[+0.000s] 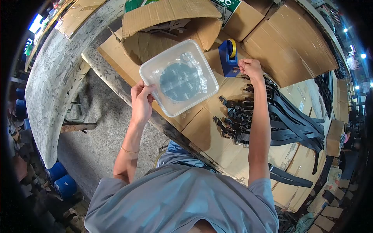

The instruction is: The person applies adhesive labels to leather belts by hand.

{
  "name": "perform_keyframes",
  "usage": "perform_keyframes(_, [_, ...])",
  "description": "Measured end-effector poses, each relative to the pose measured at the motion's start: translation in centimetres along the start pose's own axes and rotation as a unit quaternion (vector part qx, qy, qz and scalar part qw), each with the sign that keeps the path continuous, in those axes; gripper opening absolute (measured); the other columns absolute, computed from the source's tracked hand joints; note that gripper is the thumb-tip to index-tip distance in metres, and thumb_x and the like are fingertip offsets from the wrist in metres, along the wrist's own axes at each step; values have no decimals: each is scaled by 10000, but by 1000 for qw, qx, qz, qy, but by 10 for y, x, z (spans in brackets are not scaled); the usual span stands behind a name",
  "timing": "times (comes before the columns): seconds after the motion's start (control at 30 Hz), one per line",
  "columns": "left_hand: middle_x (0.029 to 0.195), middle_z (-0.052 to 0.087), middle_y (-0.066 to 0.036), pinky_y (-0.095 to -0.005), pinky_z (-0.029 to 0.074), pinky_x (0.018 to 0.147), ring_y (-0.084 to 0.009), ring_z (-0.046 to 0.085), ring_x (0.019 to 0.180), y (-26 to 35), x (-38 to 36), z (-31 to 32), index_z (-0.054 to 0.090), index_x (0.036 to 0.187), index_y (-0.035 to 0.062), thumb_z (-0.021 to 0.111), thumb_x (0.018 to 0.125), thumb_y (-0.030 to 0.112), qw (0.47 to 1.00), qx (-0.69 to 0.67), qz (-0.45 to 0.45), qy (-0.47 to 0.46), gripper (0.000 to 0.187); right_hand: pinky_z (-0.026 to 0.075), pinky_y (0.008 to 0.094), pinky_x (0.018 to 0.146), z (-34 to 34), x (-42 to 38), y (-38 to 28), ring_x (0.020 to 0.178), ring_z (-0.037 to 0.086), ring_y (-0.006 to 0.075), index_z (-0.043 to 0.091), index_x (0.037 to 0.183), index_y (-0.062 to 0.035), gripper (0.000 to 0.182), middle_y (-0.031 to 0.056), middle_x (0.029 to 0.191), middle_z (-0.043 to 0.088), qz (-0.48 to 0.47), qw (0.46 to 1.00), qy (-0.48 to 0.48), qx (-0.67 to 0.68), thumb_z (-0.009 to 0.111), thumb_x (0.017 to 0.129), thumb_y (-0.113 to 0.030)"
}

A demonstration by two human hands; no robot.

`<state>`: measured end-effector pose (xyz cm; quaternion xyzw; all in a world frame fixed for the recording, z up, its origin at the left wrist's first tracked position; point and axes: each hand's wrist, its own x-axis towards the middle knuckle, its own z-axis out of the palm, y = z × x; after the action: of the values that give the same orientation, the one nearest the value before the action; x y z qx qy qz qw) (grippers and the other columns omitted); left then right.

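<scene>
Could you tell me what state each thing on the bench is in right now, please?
Clear plastic container: lid on, dark coiled item in a bag inside, tilted, held at its corner by the left hand.
Blue tape dispenser: upright, yellow roll loaded, right hand at its front end.
Black belts: lying in a pile, buckles toward the person.
Cardboard box: on its side, flap open.

Past your right hand [251,68], at the far edge of the bench, you see a green-and-white sign [227,5] with large white letters ending in "C"; the rest is cut off. The small print on the cardboard [301,105] to the right of your forearm is too blurred to read.
</scene>
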<state>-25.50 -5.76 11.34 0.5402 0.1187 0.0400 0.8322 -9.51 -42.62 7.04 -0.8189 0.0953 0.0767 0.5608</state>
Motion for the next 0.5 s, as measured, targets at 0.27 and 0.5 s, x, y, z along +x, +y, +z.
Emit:
perform_keyframes(0.27, [738,573,-6,-198,380,536,-50,479,583,-8,3,1,578,856,-11,523,822,52,1000,14,-7,-11,91,545,272,597,15,-31,12,667,625,167,482,1133,113,330,145,831,638,36,992,92,85,594,840,7])
perform_keyframes(0.5, [762,578,-20,-204,421,575,-64,512,606,0,2,13,572,867,-15,516,824,52,1000,1,-9,1,98,539,276,686,19,-31,33,748,639,193,431,1111,105,327,169,868,638,17,986,82,144,571,817,75])
